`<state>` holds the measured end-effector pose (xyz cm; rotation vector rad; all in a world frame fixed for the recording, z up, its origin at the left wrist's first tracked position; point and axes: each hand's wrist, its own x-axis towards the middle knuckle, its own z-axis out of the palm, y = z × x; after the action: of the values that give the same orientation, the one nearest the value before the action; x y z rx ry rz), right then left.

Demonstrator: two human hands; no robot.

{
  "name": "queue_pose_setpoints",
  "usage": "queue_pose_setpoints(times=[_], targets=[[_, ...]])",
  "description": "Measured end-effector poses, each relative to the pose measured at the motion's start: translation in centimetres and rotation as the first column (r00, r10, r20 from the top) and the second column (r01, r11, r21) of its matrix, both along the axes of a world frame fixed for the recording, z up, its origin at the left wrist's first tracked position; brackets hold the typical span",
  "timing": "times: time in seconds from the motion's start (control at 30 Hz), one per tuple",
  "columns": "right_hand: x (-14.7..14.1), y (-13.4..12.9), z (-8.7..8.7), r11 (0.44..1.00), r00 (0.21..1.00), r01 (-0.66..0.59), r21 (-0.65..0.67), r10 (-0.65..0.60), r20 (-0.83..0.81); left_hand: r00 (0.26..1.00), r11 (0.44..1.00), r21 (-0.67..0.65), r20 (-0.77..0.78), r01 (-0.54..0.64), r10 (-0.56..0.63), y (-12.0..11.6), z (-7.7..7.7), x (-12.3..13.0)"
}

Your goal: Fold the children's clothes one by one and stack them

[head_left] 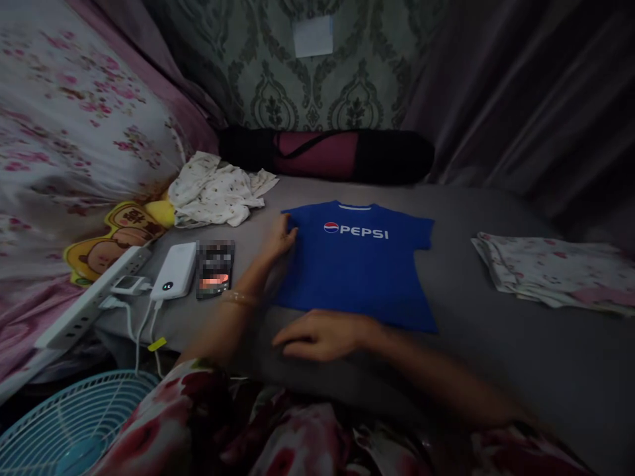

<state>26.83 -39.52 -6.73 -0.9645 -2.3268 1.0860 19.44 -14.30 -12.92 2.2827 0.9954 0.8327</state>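
Observation:
A blue T-shirt (pixel 354 271) with a white PEPSI print lies front side up, spread out on the grey bed sheet. My left hand (pixel 282 239) is at its left sleeve, fingers closed on the cloth there; the hand hides most of that sleeve. Just below the shirt's bottom hem is my right hand (pixel 322 334), palm down and slightly blurred. Its fingers stretch to the left with the thumb apart, and nothing is in them. The shirt's right sleeve lies flat.
Left of the shirt are a phone (pixel 215 270), a white power bank (pixel 173 271), a power strip (pixel 94 301) and a crumpled white cloth (pixel 218 188). A folded cloth (pixel 550 268) lies right. Behind is a long black-and-maroon bag (pixel 322 155); a blue fan (pixel 79 423) stands front left.

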Motion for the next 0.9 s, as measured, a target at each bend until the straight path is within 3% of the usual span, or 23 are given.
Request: queue_pose_setpoints(times=[0.07, 0.1, 0.17, 0.2, 0.27, 0.37, 0.53, 0.63, 0.8, 0.9], targets=[[3.9, 1.1, 0.0, 0.953, 0.953, 0.302, 0.013, -0.302, 0.005, 0.994, 0.995, 0.044, -0.061, 0.09, -0.087, -1.9, 0.2, 0.3], [6.2, 2.0, -0.2, 0.883, 0.883, 0.464, 0.072, -0.467, 0.039, 0.985, 0.988, 0.052, -0.102, 0.149, -0.143, -3.0, 0.2, 0.6], [10.8, 3.9, -1.2, 0.659, 0.644, 0.727, 0.195, -0.752, 0.139, 0.946, 0.96, 0.058, -0.192, 0.275, -0.26, -5.3, 0.1, 1.7], [12.9, 4.6, -1.9, 0.545, 0.506, 0.801, 0.249, -0.838, 0.205, 0.919, 0.941, 0.056, -0.241, 0.334, -0.312, -6.4, 0.1, 2.3], [15.9, 5.5, -3.2, 0.423, 0.307, 0.846, 0.325, -0.884, 0.351, 0.864, 0.917, 0.041, -0.354, 0.397, -0.358, -8.5, -0.1, 3.5], [17.0, 4.9, -4.7, 0.486, 0.268, 0.807, 0.335, -0.808, 0.525, 0.814, 0.933, 0.036, -0.502, 0.359, -0.294, -10.9, 0.0, 4.3], [13.7, 0.7, -5.3, 0.668, 0.413, 0.63, 0.396, -0.72, 0.557, 0.748, 0.921, 0.058, -0.605, 0.385, -0.274, -13.1, 0.7, 2.4], [11.6, -2.2, -5.0, 0.738, 0.509, 0.542, 0.402, -0.669, 0.542, 0.717, 0.898, 0.05, -0.622, 0.438, -0.315, -13.9, 0.9, 0.7], [9.5, -6.4, -4.0, 0.803, 0.627, 0.449, 0.392, -0.595, 0.503, 0.713, 0.889, 0.053, -0.62, 0.455, -0.328, -14.5, 1.0, -1.6], [9.5, -8.4, -3.7, 0.779, 0.611, 0.491, 0.39, -0.627, 0.483, 0.729, 0.917, 0.045, -0.622, 0.396, -0.285, -14.1, 1.0, -3.2]])
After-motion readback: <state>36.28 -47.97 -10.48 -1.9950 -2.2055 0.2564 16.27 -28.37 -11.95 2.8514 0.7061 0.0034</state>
